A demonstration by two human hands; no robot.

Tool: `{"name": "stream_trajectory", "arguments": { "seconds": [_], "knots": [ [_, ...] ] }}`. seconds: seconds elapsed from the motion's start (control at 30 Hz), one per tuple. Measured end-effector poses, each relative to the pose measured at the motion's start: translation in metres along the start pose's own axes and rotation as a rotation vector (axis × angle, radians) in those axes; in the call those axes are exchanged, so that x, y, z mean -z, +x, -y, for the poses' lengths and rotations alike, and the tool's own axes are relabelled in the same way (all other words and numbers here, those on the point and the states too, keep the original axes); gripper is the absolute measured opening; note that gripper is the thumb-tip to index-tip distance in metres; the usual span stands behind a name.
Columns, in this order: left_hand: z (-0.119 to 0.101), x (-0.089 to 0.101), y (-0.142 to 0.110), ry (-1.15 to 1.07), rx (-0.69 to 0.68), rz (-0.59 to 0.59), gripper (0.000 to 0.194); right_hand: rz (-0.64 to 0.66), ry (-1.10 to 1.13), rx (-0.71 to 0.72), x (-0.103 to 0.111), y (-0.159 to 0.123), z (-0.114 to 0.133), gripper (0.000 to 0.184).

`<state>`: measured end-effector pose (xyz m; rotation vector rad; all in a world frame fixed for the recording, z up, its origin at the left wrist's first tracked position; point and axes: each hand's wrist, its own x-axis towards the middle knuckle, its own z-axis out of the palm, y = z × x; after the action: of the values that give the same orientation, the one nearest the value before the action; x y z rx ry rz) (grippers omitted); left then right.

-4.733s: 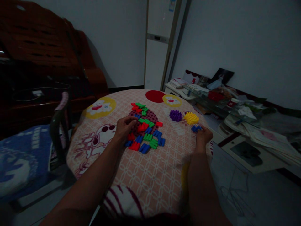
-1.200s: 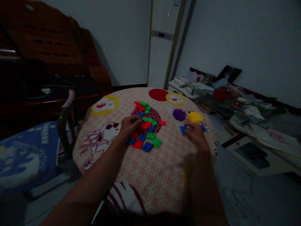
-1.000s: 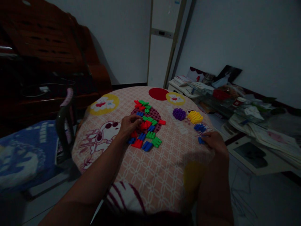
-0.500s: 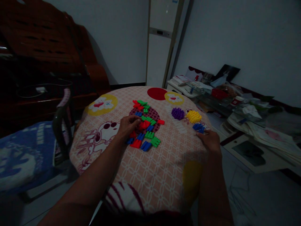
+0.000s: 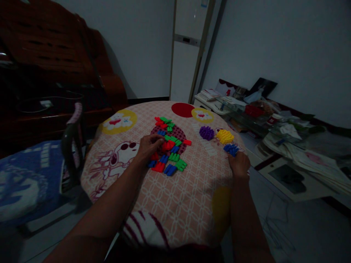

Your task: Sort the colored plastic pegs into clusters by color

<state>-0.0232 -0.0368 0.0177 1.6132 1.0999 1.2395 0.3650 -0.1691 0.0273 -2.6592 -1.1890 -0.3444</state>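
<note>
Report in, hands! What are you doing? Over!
Right hand at blue pile, grip unclear. Left hand at scattered coloured pieces. Yellow pile just beyond the blue. Over.

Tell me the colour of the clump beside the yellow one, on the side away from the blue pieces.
Purple, clearest in the head view.

No text, brand, number or sign can be read; the blue-and-white sticker (image 5: 204, 3) high on the tall white unit (image 5: 183, 69) at the far side is too small; print on the papers (image 5: 309, 157) at right is too blurred.
</note>
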Motion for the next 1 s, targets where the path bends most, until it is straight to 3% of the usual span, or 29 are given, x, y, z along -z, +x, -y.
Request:
{"name": "stream_trajectory", "arguments": {
  "seconds": [0.17,0.37,0.63,1.0],
  "knots": [
    [-0.006,0.0,-0.002,-0.018,0.017,-0.005,0.029,-0.037,0.232,-0.019,-0.003,0.002,-0.017,0.036],
    [-0.002,-0.001,-0.001,-0.021,0.008,-0.004,0.028,-0.201,0.505,-0.151,-0.016,0.011,-0.03,0.045],
    [0.003,0.0,0.002,0.014,-0.008,-0.018,0.028,-0.035,0.372,-0.138,-0.016,0.023,-0.027,0.038],
    [0.002,0.0,0.0,0.046,-0.032,-0.011,0.028,-0.096,0.32,-0.147,-0.021,0.019,-0.025,0.034]
  ]
}}
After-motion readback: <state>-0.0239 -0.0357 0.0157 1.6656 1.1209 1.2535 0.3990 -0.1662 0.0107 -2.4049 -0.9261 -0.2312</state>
